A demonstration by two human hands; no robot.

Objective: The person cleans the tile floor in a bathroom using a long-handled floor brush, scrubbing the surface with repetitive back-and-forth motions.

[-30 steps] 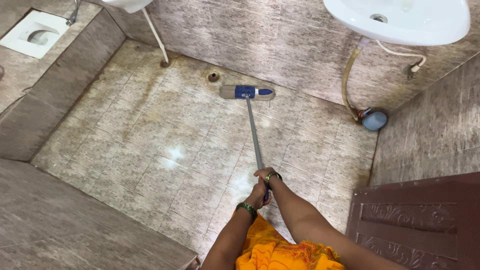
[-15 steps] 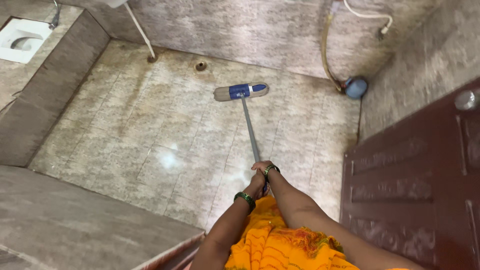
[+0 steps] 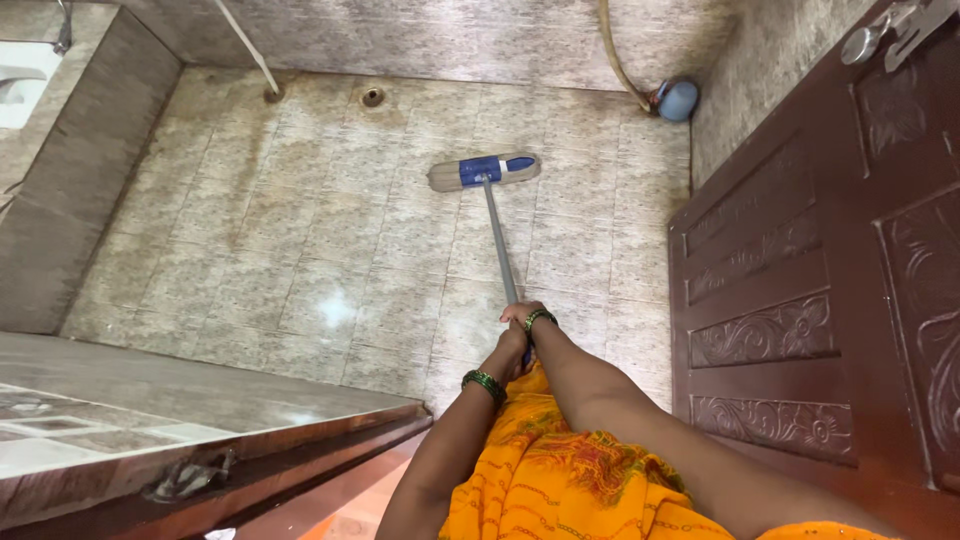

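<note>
A flat mop with a blue and beige head (image 3: 484, 171) rests on the wet tiled floor (image 3: 330, 240). Its grey handle (image 3: 500, 245) runs back toward me. Both hands grip the handle's near end: my right hand (image 3: 522, 313) sits higher on the pole, and my left hand (image 3: 510, 352) is just below it. Each wrist wears green bangles. My orange patterned clothing (image 3: 560, 470) fills the bottom of the view.
A carved dark brown door (image 3: 830, 290) stands at the right. A floor drain (image 3: 373, 97) and a white pipe (image 3: 245, 48) lie at the far wall. A hose with a blue round end (image 3: 677, 100) sits in the far right corner. A raised step (image 3: 70, 190) is at left.
The mop head has slid a little toward me and left on the floor. My view has swung right and down, so the washbasin has left the view and the door fills more of it.
</note>
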